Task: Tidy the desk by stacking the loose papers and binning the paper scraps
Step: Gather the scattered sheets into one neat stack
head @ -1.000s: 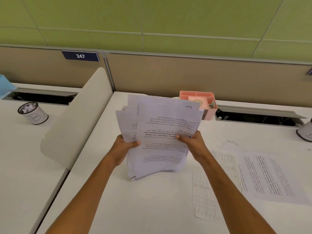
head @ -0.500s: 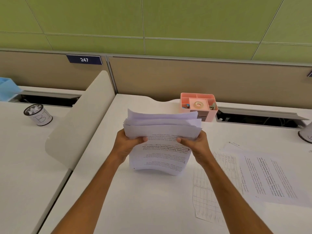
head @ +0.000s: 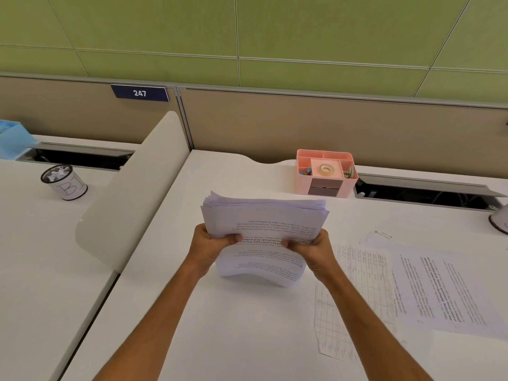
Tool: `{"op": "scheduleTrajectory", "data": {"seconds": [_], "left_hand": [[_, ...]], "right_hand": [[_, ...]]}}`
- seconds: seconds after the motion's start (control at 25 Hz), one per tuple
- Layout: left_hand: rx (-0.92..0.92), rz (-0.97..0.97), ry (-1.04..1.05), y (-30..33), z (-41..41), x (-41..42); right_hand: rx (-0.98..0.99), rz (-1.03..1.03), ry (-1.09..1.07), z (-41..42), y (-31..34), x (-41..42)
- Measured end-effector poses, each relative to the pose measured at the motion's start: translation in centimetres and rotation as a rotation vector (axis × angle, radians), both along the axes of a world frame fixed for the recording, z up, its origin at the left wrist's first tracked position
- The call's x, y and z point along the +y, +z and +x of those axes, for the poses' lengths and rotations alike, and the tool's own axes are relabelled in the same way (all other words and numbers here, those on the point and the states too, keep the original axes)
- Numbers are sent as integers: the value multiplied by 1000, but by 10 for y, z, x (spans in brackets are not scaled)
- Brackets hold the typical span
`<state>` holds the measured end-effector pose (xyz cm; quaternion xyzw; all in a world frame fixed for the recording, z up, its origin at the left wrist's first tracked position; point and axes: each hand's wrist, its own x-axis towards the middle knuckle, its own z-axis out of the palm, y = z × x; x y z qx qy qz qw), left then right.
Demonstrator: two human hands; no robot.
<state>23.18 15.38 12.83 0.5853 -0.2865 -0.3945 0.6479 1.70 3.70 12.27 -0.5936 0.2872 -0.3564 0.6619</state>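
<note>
1. Closest to the person, at about 4 o'clock on the desk (head: pixel 247 339), a grid sheet (head: pixel 354 298) lies flat, with a printed page (head: pixel 450 292) partly over its right side. Both lie loose, so I think they have not joined the pile yet

2. A bit further out, in the middle, the left hand (head: pixel 211 247) and the right hand (head: pixel 316 250) hold the stack of papers (head: pixel 264 237) by its two sides. The fingers are curled round the sheets, with the thumbs on the side facing the person

3. The stack stands up on its bottom edge, which looks to rest on the desk and bends a little there. I think it is held this way so the sheets can be tapped until they line up. The top edges are still a bit uneven, so the tapping is likely not done

4. Past the stack, at 1 o'clock, a pink organiser (head: pixel 325 174) sits by the back wall with a roll of tape (head: pixel 326 169) in it, out of the way

5. Far off at 10 o'clock, on the next desk behind a divider (head: pixel 132 193), stands a small bin (head: pixel 64 181) with crumpled scraps inside. That is likely where scraps go

6. At 3 o'clock, at the picture's edge, a bit of another cup (head: pixel 499 221) shows; I cannot tell what is in it
</note>
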Motion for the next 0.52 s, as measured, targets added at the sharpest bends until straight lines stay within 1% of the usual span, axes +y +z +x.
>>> {"op": "scheduleTrajectory", "data": {"seconds": [0.12,0.32,0.44,0.52], "left_hand": [[4,43,-8,-15,-5,2],[-15,36,-4,-21,-6,2],[-22,104,-40,-38,-11,0],[-14,151,-29,-48,-13,0]], "right_hand": [[54,44,18,-3,-19,5],[47,80,-20,-8,-24,3],[102,117,-2,-10,-34,9],[157,121,-19,-9,-37,10]]}}
